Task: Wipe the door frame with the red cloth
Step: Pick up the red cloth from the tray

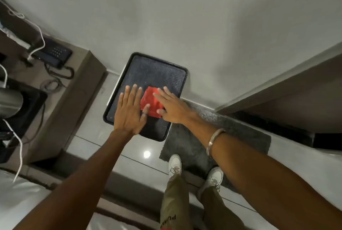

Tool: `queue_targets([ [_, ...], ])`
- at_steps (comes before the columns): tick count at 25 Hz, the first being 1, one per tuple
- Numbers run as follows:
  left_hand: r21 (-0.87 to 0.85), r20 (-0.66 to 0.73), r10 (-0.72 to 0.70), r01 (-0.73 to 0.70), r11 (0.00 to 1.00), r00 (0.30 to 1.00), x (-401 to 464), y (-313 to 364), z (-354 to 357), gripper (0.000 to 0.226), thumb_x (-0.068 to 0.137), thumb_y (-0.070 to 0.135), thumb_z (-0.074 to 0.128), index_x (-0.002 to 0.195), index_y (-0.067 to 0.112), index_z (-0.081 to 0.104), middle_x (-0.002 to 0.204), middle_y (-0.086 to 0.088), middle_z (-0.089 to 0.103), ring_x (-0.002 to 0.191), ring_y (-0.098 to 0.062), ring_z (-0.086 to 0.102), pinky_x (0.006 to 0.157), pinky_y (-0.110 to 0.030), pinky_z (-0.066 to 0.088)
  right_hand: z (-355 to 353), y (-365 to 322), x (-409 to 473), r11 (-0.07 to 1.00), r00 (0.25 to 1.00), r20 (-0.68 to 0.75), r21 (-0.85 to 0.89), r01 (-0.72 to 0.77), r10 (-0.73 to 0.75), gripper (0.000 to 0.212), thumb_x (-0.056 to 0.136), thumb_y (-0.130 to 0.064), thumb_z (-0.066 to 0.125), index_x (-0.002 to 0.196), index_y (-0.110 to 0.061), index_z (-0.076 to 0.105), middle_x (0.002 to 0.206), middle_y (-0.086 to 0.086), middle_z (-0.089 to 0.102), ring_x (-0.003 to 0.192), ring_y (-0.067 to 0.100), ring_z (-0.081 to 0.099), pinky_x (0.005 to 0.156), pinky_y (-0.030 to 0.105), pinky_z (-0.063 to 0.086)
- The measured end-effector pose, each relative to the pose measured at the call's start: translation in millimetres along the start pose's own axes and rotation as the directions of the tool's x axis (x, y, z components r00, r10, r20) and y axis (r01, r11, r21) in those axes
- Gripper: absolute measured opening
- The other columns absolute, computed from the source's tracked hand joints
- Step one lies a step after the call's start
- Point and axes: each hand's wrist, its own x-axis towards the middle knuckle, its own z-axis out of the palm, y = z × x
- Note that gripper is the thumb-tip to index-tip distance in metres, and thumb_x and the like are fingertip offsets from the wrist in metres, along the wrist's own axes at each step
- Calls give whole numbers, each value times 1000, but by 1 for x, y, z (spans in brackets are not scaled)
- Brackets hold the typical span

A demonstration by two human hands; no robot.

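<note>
Hands are reaching forward together, both arms stretched out from the bottom of the view. The left hand [129,111] is spreading flat, fingers open and slightly fanned, with a dark ring on the thumb [144,112], whose tip is overlapping the left edge of the red cloth [150,103]. The right hand [171,106] is also lying open, fingers extended and pressed over the cloth's right side, so the cloth is sitting between the two palms with neither hand closing around it. A metal bangle [215,142] is circling the right wrist.

Behind the cloth a dark textured tray [148,70] with a raised rim is showing, and the cloth is appearing near the middle of its right edge; whether the cloth is resting on the tray or being held above it cannot be told. The tray is lying on the glossy tiled floor [114,154], its far edge against the pale wall [185,17]. A grey mat [240,133] is lying beside the tray's near right corner, and two white shoes [174,163] are standing at the mat's near edge below olive trousers [172,202].

At the left, a dark telephone [55,54] with a coiled cord is sitting on a brown ledge [74,85], with white cables [37,32] trailing over it. The door frame [277,82] is slanting in at the right.
</note>
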Motion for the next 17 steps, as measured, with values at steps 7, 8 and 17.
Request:
queue_targets([
  [7,-40,-68,-8,6,999,998,-4,-30,37,65,107,38,29,163,6,22,173,-18,16,162,-33,5,132,-49,5,35,13,50,894,975,71,-391,220,-209,96,87,-15,74,165,-24,20,175,3,18,163,24,15,133,46,12],
  [8,-48,-77,-2,-2,999,997,-8,-29,36,65,107,37,30,163,6,23,173,-18,16,162,-33,5,132,-49,5,30,10,49,933,981,12,-307,186,-192,82,89,-10,69,161,-25,33,169,4,35,158,25,30,131,44,22],
  [17,-127,-357,175,-233,964,918,2,61,-88,57,107,25,37,159,2,32,170,-19,25,161,-36,14,132,-52,13,-80,-37,-52,-211,873,101,978,3,478,27,101,-9,58,127,-5,63,117,14,71,119,35,65,113,54,50],
])
